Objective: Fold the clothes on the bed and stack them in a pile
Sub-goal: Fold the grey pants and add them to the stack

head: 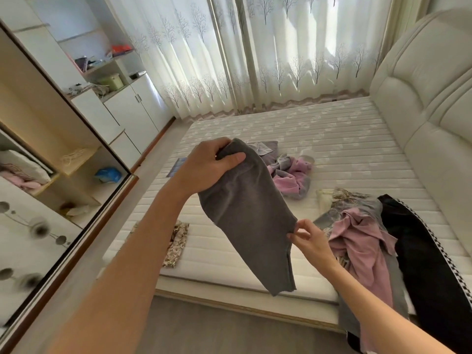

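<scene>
A dark grey garment (250, 215) hangs in the air above the near half of the white mattress (332, 139). My left hand (212, 164) grips its top end. My right hand (306, 238) pinches its right edge lower down. To the right lies a heap with a pink garment (362, 246), grey patterned cloth (357, 203) and a black garment with checked trim (424, 254). A pink-and-grey bundle (293, 175) sits mid-bed. A floral folded piece (177, 244) lies flat at the left near the bed's edge.
A padded cream headboard (429, 103) runs along the right. An open wardrobe with a mirrored sliding door (38, 226) stands at the left, across a narrow strip of floor (153, 323). Tree-print curtains (255, 52) hang behind the bed. A blue item (178, 166) lies at the mattress's left edge.
</scene>
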